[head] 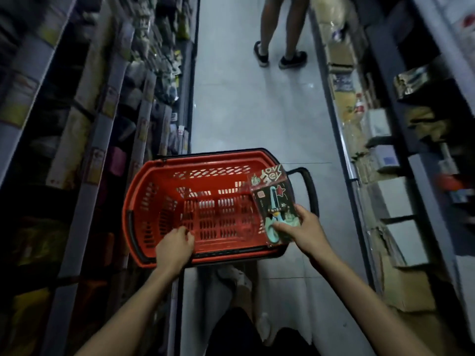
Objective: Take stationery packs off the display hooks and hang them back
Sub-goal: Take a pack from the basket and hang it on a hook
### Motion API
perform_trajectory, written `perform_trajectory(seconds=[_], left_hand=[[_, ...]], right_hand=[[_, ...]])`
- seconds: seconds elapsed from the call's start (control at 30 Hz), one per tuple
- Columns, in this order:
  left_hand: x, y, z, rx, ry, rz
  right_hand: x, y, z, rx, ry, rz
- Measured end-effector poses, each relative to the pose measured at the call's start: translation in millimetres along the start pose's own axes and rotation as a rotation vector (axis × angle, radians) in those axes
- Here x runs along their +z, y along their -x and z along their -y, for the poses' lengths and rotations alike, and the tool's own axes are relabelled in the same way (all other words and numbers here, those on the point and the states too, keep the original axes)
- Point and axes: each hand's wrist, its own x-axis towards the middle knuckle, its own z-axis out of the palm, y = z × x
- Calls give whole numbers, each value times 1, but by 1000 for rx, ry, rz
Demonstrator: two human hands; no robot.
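Observation:
My right hand [304, 231] grips a dark stationery pack [272, 199] by its lower end; the pack shows teal scissors under clear plastic and tilts over the right rim of a red shopping basket [144, 201]. The basket stands on the aisle floor in front of me and looks to have nothing in it. My left hand [174, 246] hovers over the basket's near left rim with its fingers loosely curled and nothing in them. Hanging packs [164, 55] on display hooks fill the left shelving further up the aisle, blurred.
Tall shelves line both sides of a narrow aisle. Cardboard boxes [401, 276] sit along the right side. A person's legs [280, 32] in dark shoes stand ahead on the grey floor. A black basket handle [309, 186] sticks out to the right.

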Motion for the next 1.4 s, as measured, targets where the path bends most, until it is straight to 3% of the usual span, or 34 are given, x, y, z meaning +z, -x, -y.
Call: perform_trajectory(seconds=[0.2,0.3,0.4,0.57,0.7,0.9,1.1,1.33,1.4], left_hand=[[-27,40,-37,239,-219,-125],[-33,80,-82,335,-84,-140],[-40,132,-144,476,264,-92],[-87,238,-259,615,862,326],[-112,301,-309,686,1058,665],[-108,387,-345,804,1095,841],[-93,491,-358,969,952,1039],[-73,638,-372,1157,856,1267],[-68,681,-373,1210,832,1313]], right_hand=[[-49,99,-29,-66,-152,-112],[-70,150,-46,-94,-220,-171],[-91,196,-61,-105,-272,-216],[-124,269,-72,-158,-349,-322],[-143,326,-74,-198,-413,-457],[-158,417,-94,-186,-456,-695],[-154,527,-130,-93,-470,-942],[-167,684,-146,-152,-569,-1234],[-172,725,-153,-163,-487,-1331]])
